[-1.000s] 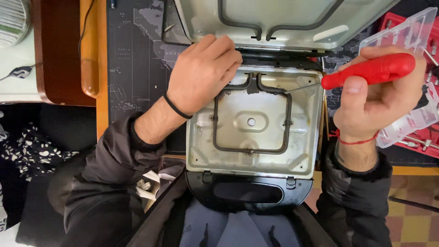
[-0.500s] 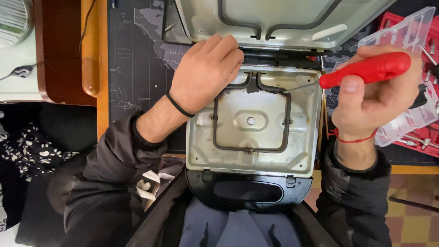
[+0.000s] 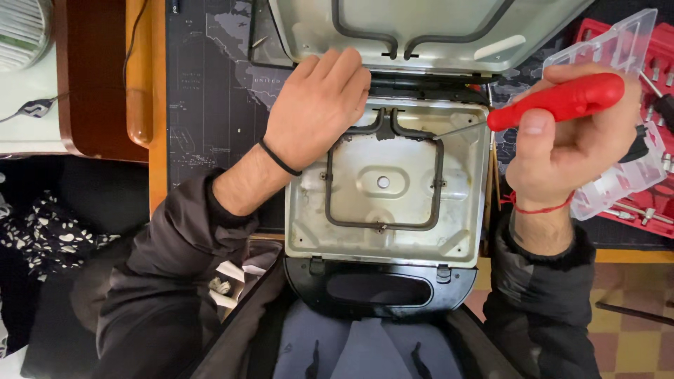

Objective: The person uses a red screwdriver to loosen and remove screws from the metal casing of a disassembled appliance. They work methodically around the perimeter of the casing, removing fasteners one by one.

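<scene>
- Two bare hands at work on an opened sandwich-maker-type appliance (image 3: 388,242), which serves as the landmark below; its lid is swung up and away from the person.
- Far left of the appliance: a white ribbed object (image 3: 21,31) sits on a pale surface, with a dark wooden board (image 3: 91,77) next to it.
- Left of the appliance: a dark desk mat (image 3: 210,91) with a map print lies under the appliance.
- Left hand (image 3: 319,105) rests palm-down on the appliance's back-left corner, by the hinge. Fingers are curled over the edge, grasping nothing that can be seen. A black band (image 3: 279,158) circles the wrist.
- Centre: the lower metal tray of the appliance is exposed, with a dark looped heating element (image 3: 382,224) lying in it. A second element loop shows in the raised lid (image 3: 421,28).
- Near edge of the appliance: a black handle section (image 3: 379,288) points at the person.
- Right hand (image 3: 569,140) hovers over the appliance's right edge, closed in a fist round a red-handled screwdriver (image 3: 558,102). The metal shaft slants down-left, with the tip at the tray's back-right area, near the element's ends. Whether the tip touches anything cannot be told. A red thread is tied round the wrist.
- Right of the appliance: a clear plastic bit case (image 3: 618,182) lies partly behind the right hand, on a red tool tray (image 3: 656,210).
</scene>
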